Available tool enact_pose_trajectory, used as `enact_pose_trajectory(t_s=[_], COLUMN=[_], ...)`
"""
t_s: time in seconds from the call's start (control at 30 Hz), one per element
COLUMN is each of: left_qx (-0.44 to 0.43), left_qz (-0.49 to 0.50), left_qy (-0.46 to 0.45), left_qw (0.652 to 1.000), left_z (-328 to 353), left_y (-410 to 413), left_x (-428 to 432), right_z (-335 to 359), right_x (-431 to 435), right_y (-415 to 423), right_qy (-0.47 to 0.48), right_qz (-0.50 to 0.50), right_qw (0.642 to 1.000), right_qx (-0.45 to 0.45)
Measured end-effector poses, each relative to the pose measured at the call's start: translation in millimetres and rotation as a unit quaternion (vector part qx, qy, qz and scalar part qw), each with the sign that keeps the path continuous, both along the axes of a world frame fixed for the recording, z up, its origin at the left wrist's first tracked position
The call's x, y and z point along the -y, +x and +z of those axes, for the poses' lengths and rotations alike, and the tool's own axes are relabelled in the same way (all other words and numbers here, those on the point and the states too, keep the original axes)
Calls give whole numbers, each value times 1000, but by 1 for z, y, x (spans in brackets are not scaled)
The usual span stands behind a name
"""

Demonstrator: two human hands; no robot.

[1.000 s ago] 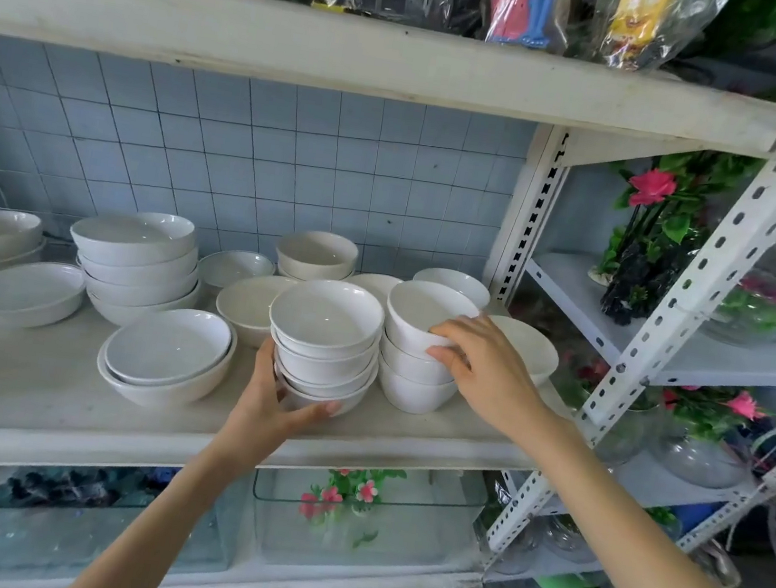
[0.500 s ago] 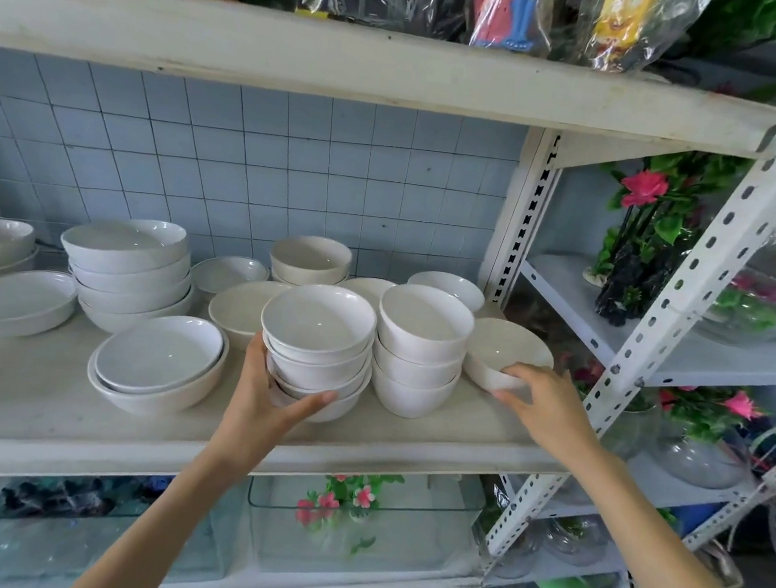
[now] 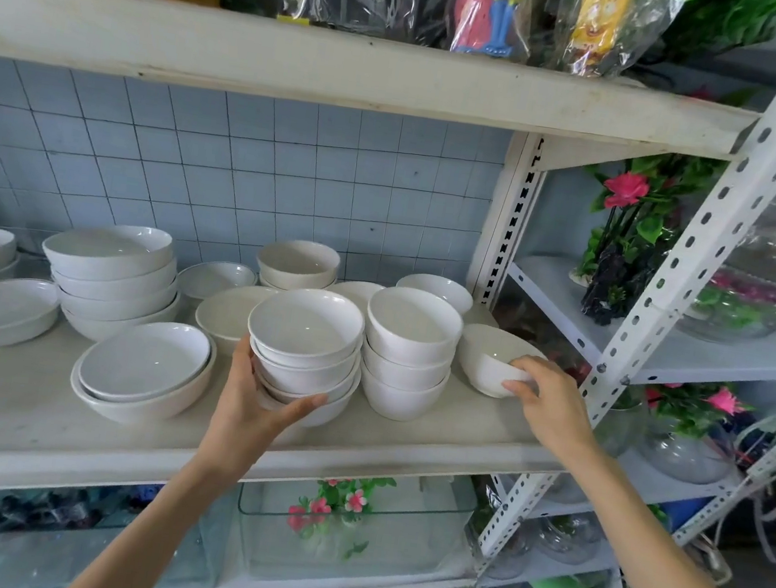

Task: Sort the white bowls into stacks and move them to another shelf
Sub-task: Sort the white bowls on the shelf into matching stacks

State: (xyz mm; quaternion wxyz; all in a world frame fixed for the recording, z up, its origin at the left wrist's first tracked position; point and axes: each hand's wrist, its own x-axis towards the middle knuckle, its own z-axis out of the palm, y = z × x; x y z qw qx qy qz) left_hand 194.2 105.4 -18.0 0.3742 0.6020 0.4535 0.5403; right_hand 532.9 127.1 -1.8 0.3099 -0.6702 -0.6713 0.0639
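Right grip (image 3: 554,407) shifted off three-bowl stack (image 3: 410,336) onto lone bowl (image 3: 486,357) at shelf (image 3: 11,405) right end, pinching its rim. Left grip (image 3: 255,405) cups nested bowl stack (image 3: 306,332) mid-shelf; top bowls empty.

On the shelf (image 3: 10,415), a nested stack (image 3: 305,337) of upright glossy white bowls is gripped low by the left hand (image 3: 256,400), a three-bowl stack (image 3: 411,347) of deeper ones stands just beside it at 3 o'clock, and farther toward 3 o'clock the right hand (image 3: 549,406) holds a single bowl (image 3: 484,357).
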Motion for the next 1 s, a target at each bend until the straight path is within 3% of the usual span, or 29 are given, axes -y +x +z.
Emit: enact_pose_trajectory(t_s=[0.3, 0.5, 0.6, 0.7, 0.8, 1.0], left_qx=[3, 14, 1, -28, -55, 4], left_qz=[-4, -43, 29, 65, 30, -96], left_qy=[8, 6, -3, 88, 164, 81], left_qw=[1000, 999, 1000, 994, 984, 992], left_z=[4, 19, 33, 57, 84, 110], left_y=[0, -3, -6, -4, 10, 37], left_x=[0, 8, 17, 29, 43, 43], right_z=[11, 44, 67, 89, 109, 127], right_x=[15, 30, 41, 52, 61, 68], right_y=[6, 5, -1, -10, -24, -63], right_qy=[3, 58, 95, 121, 127, 151], right_qz=[-22, -19, -11, 16, 64, 198], right_qw=[999, 996, 993, 989, 984, 962], right_qx=[-43, -57, -70, -80, -105, -110])
